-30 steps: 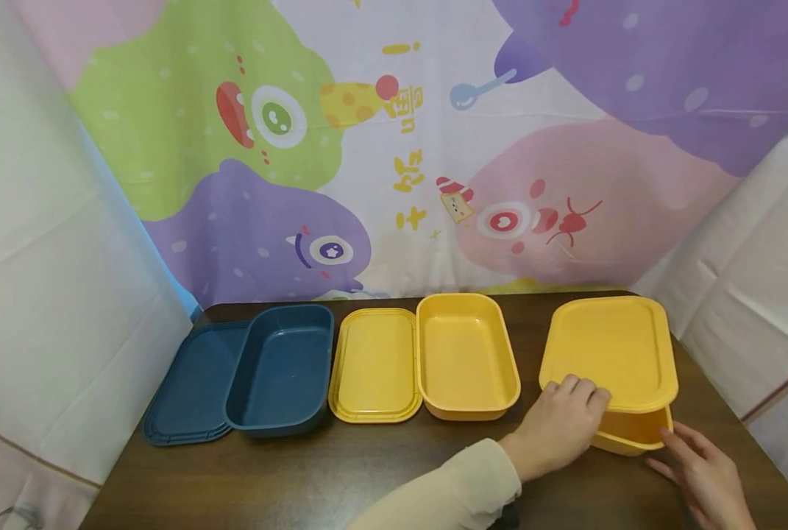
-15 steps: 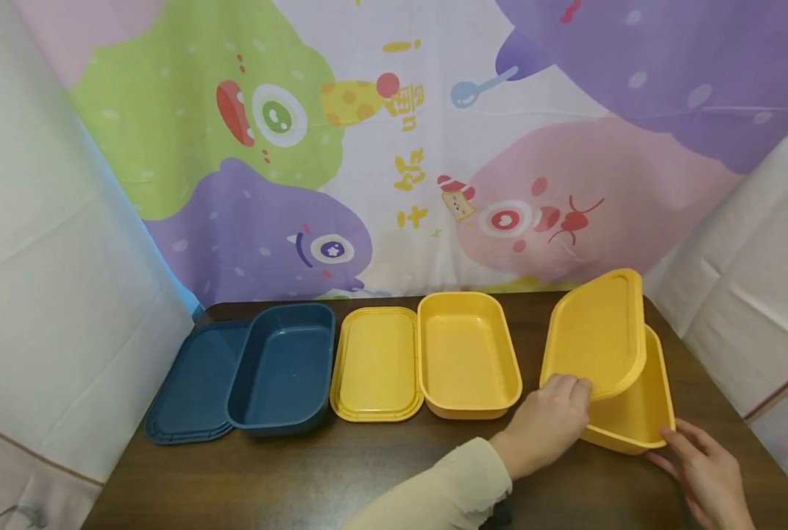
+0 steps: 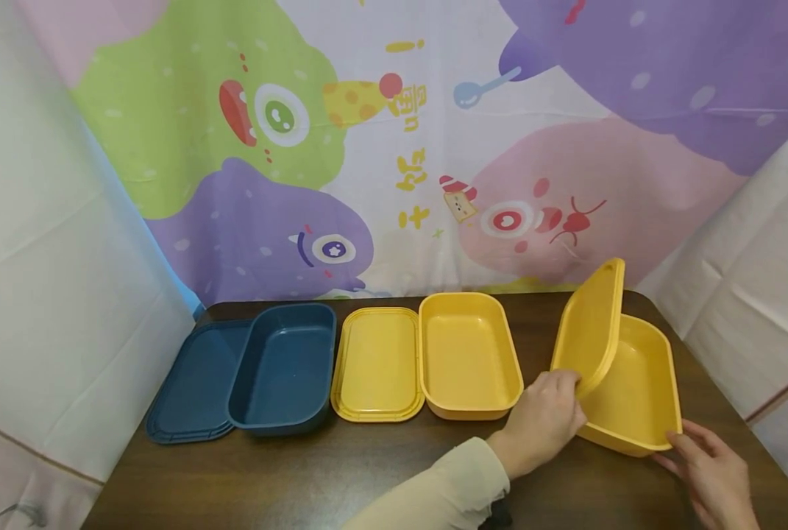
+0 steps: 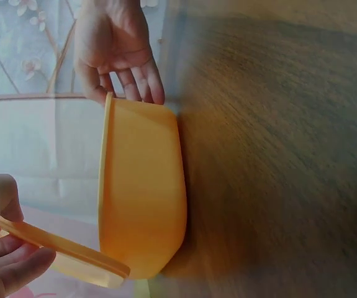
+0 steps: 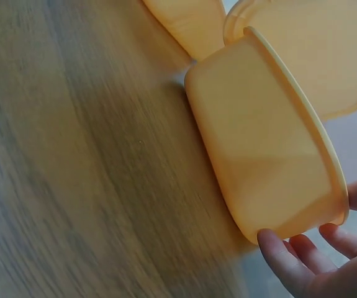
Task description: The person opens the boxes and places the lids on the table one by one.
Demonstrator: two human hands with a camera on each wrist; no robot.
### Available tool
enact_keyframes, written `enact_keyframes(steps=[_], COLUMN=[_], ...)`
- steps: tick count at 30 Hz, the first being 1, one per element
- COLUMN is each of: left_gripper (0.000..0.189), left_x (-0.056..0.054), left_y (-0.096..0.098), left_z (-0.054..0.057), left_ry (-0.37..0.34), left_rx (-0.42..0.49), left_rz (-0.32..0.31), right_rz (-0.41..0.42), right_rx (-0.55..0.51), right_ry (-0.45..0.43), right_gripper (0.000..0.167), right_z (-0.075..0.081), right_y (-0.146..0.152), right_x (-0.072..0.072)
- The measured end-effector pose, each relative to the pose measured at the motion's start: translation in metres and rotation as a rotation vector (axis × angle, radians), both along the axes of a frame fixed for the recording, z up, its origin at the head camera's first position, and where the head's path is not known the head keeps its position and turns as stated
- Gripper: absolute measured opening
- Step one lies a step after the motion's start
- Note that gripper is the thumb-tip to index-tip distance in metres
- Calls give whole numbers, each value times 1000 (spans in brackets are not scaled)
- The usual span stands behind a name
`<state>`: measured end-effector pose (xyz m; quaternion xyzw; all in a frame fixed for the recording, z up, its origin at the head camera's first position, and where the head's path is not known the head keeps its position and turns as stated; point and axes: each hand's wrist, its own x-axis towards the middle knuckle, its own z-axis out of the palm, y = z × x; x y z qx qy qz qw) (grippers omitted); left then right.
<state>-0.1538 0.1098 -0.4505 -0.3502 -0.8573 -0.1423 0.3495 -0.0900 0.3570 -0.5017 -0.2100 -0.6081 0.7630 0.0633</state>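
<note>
In the head view, my left hand (image 3: 538,421) grips the near end of a yellow lid (image 3: 586,327). The lid stands steeply tilted over the left side of a deep yellow food container (image 3: 641,390), whose inside shows. At that container's near right corner, my right hand (image 3: 713,471) pinches the rim, thumb on top and fingers along the outer wall. In the left wrist view, thumb and fingers hold the lid's edge (image 4: 66,248) beside the container wall (image 4: 144,180). The right wrist view shows the container (image 5: 265,143) resting on the table, fingertips at its corner.
Left of the hands stand an uncovered yellow container (image 3: 469,361) and a flat yellow lid (image 3: 378,364). Farther left, a dark blue container (image 3: 284,368) overlaps a dark blue lid (image 3: 191,390). A printed cloth (image 3: 407,258) hangs behind the brown table (image 3: 288,478).
My left hand has lifted the lid off the right-hand container and tipped it up to the left, exposing the inside. My right hand has stayed at the corner, and the container has turned slightly.
</note>
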Motion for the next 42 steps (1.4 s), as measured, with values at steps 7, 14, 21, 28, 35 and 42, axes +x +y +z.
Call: enact_keyframes(steps=[7, 14, 21, 28, 35, 42], left_gripper=[33, 34, 32, 34, 33, 35], left_x=[0, 1, 2, 7, 12, 17], left_y=[1, 2, 4, 8, 12, 15], left_z=[-2, -4, -5, -7, -13, -15], left_ry=[-121, -177, -258, -355, -456, -585], left_rx=[87, 175, 255, 329, 402, 523], left_rz=[-18, -32, -41, -49, -76, -132], right_rz=[-48, -60, -67, -110, -163, -201], right_rx=[43, 62, 96, 120, 177, 150], right_ry=[-37, -41, -82, -124, -225, -240], right_gripper=[18, 19, 22, 20, 24, 25], right_z=[-1, 0, 4, 4, 1, 2], right_y=[3, 8, 14, 20, 29, 36], right_x=[-1, -1, -2, -1, -4, -3])
